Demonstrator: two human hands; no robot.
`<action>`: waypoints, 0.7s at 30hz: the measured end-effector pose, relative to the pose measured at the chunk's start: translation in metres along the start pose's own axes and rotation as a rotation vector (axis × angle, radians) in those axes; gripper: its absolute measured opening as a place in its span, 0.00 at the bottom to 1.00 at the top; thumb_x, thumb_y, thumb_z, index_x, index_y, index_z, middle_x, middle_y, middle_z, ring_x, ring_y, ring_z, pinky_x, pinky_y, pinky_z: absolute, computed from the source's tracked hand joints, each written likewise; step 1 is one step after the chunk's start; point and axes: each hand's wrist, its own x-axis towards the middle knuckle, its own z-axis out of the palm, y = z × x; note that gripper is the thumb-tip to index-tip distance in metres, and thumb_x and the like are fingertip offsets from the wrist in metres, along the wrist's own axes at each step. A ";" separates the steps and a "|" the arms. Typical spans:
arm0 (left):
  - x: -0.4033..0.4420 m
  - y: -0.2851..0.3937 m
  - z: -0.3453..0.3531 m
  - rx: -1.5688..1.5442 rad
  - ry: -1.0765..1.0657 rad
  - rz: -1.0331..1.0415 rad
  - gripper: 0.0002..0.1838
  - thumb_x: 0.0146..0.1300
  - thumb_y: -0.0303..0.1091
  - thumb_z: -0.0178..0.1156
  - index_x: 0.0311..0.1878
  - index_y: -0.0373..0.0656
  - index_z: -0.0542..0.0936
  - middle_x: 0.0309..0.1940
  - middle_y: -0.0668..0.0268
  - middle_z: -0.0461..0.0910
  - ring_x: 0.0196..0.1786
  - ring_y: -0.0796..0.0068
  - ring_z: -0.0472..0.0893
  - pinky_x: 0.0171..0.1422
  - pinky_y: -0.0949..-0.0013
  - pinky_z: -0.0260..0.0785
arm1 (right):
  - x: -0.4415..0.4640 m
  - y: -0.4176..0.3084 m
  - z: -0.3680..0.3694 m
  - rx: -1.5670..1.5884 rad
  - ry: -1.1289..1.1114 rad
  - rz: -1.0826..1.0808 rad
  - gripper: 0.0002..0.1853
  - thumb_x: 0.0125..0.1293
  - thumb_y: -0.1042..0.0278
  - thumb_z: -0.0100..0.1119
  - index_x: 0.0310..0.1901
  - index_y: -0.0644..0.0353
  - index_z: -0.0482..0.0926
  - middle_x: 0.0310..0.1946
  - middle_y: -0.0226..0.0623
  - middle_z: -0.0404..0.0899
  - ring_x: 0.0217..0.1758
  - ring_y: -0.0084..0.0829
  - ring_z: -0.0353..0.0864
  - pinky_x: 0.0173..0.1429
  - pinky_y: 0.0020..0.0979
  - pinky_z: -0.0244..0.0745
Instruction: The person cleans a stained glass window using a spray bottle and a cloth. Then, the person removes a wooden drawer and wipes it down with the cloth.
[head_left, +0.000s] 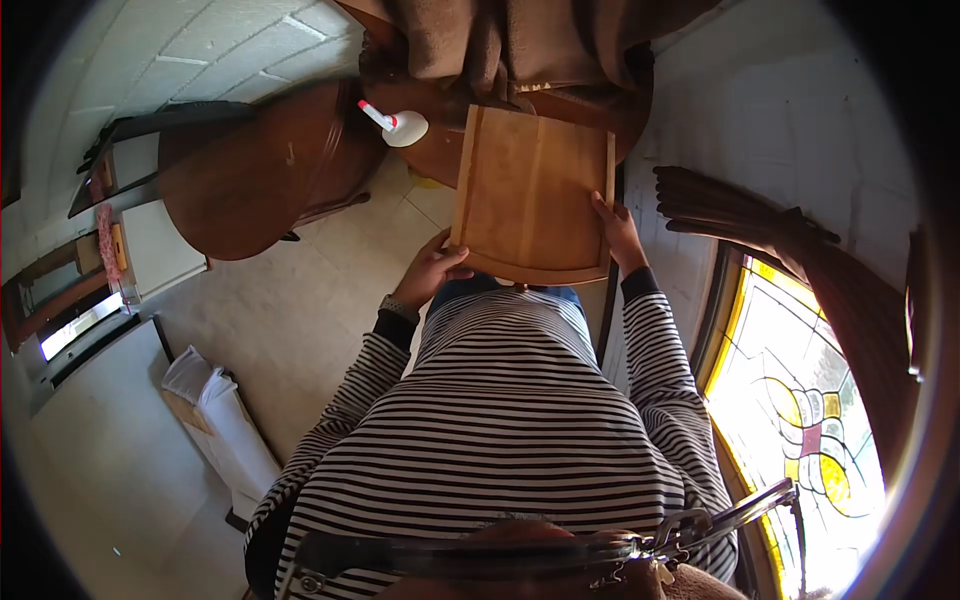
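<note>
A shallow wooden drawer (533, 190) with a curved front edge is held in front of my waist, its open side facing up. A small dark knob seems to stick out from its front. My left hand (430, 270) grips the near left corner, the thumb lying at the edge. On the right side, my right hand (622, 234) has its thumb over the rim, with the other fingers partly hidden below. Beyond the drawer, a white bottle (404, 129) with a red-and-white top stands on brown wooden furniture (440, 150).
A brown rounded wooden table (250, 165) stands to the left. Brown cloth (550, 45) drapes at the far side. A stained-glass window (800, 420) and a brown curtain (820, 250) are on the right. White wrapped material (222, 425) stands at the lower left.
</note>
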 end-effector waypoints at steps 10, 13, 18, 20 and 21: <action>0.058 -0.054 -0.023 -0.064 -0.076 -0.168 0.32 0.87 0.32 0.61 0.88 0.40 0.66 0.73 0.61 0.78 0.76 0.66 0.80 0.80 0.54 0.80 | 0.047 0.026 -0.024 -0.788 0.145 -0.251 0.39 0.83 0.29 0.57 0.59 0.67 0.89 0.54 0.69 0.89 0.63 0.69 0.88 0.67 0.55 0.82; 0.069 -0.056 -0.032 -0.086 -0.096 -0.144 0.33 0.87 0.31 0.60 0.89 0.40 0.64 0.75 0.59 0.77 0.76 0.64 0.80 0.82 0.52 0.79 | 0.054 0.011 -0.012 -0.862 0.080 -0.189 0.38 0.85 0.30 0.54 0.60 0.67 0.88 0.54 0.70 0.88 0.63 0.69 0.87 0.67 0.57 0.82; 0.092 -0.059 -0.054 -0.191 -0.065 -0.161 0.37 0.86 0.30 0.63 0.92 0.45 0.60 0.72 0.64 0.80 0.72 0.67 0.82 0.80 0.50 0.79 | 0.085 -0.005 0.005 -0.961 -0.010 -0.257 0.41 0.88 0.30 0.45 0.59 0.69 0.88 0.56 0.71 0.88 0.64 0.69 0.86 0.69 0.60 0.80; 0.104 -0.059 -0.063 -0.215 -0.024 -0.135 0.38 0.85 0.30 0.64 0.92 0.47 0.60 0.71 0.66 0.80 0.70 0.69 0.83 0.79 0.51 0.80 | 0.107 -0.009 0.011 -0.962 -0.004 -0.278 0.41 0.88 0.30 0.43 0.59 0.68 0.89 0.56 0.69 0.88 0.63 0.69 0.87 0.69 0.60 0.79; 0.110 -0.059 -0.068 -0.237 -0.020 -0.114 0.39 0.84 0.30 0.66 0.92 0.47 0.61 0.67 0.69 0.81 0.67 0.71 0.83 0.77 0.54 0.81 | 0.117 -0.011 0.014 -0.961 -0.026 -0.277 0.41 0.88 0.30 0.42 0.59 0.67 0.89 0.56 0.68 0.89 0.63 0.69 0.87 0.70 0.61 0.79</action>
